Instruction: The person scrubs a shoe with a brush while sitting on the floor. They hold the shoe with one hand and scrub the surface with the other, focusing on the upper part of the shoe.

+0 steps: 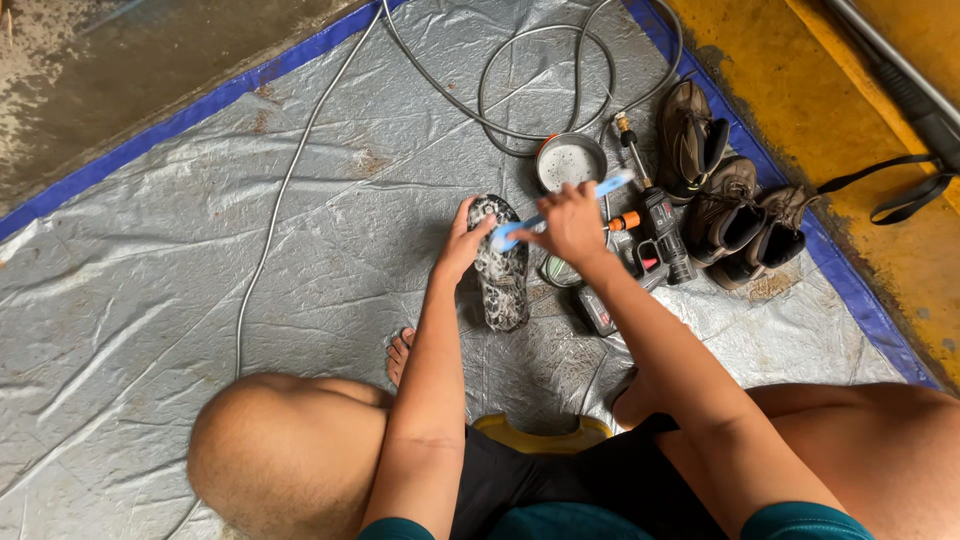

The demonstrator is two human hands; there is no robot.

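A dark shoe sole (503, 282), covered in white soap foam, lies lengthwise on the silver tarp (200, 250) in front of me. My left hand (463, 238) grips its far end and steadies it. My right hand (572, 222) holds a light blue toothbrush (560, 210), whose bristle end rests on the foamy sole near my left fingers.
Several brown boots (725, 190) stand at the right edge of the tarp. A power drill (660, 230), a round metal dish (570, 160) and a coiled grey hose (540, 70) lie behind the sole. My bare knees and a yellow stool (545, 435) fill the foreground.
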